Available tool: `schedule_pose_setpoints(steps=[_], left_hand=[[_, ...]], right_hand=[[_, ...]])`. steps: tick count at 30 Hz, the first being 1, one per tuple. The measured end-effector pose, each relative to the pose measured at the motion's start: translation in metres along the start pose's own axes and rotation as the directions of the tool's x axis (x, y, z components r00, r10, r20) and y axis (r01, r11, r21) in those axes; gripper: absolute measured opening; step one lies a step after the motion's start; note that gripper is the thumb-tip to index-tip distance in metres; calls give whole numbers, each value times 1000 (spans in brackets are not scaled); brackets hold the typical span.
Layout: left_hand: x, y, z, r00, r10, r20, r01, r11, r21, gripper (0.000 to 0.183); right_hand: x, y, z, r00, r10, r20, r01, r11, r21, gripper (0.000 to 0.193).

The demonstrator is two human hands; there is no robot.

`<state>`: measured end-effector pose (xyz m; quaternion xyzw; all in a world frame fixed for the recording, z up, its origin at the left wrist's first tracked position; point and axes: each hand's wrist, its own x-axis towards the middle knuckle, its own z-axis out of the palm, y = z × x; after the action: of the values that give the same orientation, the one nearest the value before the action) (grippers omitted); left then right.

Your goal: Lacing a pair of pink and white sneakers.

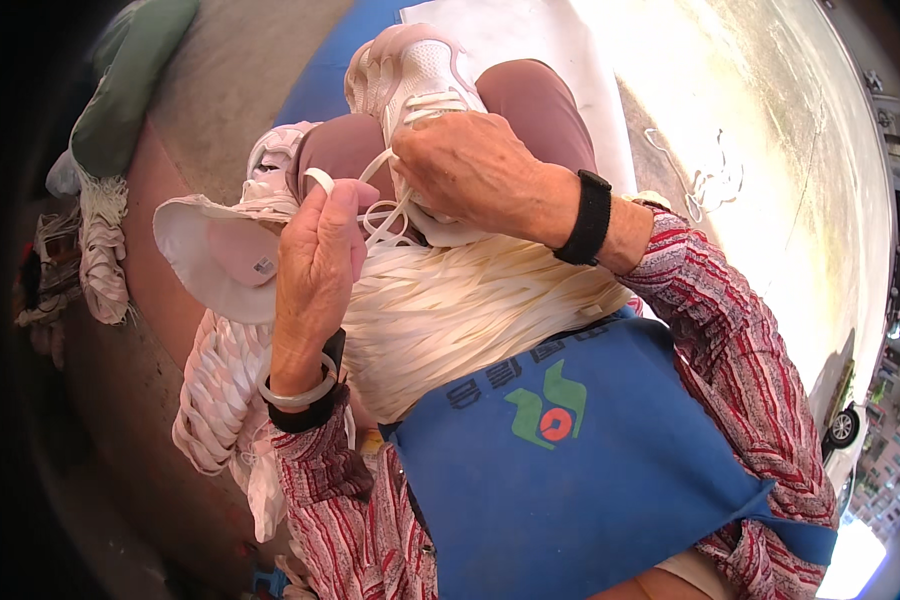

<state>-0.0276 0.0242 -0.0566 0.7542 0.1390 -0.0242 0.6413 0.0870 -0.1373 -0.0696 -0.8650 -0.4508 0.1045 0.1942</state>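
A white and pale pink sneaker (425,72) lies across my lap, its toe pointing away from me. My right hand (470,172) is curled over its lacing, fingers closed on a white shoelace (378,163) beside the eyelets. My left hand (318,265), left of the sneaker, pinches the lace's other stretch between thumb and forefinger. Loose loops of lace hang between the hands. The right fingertips are partly hidden behind the hand. A thick bundle of cream laces (480,310) covers my lap below the sneaker.
My blue apron (590,470) lies below the lace bundle. Pale shoe parts (220,260) and a braided lace bundle (220,390) are at the left. Farther left sit a green bundle (125,110) and more laces (103,245). A loose lace (712,185) lies on the ground at right.
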Motion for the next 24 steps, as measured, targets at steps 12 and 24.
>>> schedule_pose_setpoints(steps=[12,24], left_hand=[[2,-13,-12,1000,19,-21,-19,1000,12,34],[14,8,16,991,16,-133,-26,997,-74,31]], right_hand=[[-57,38,-88,909,-144,391,-311,392,866,22],[-86,31,-72,864,-502,-33,-18,-96,995,16]])
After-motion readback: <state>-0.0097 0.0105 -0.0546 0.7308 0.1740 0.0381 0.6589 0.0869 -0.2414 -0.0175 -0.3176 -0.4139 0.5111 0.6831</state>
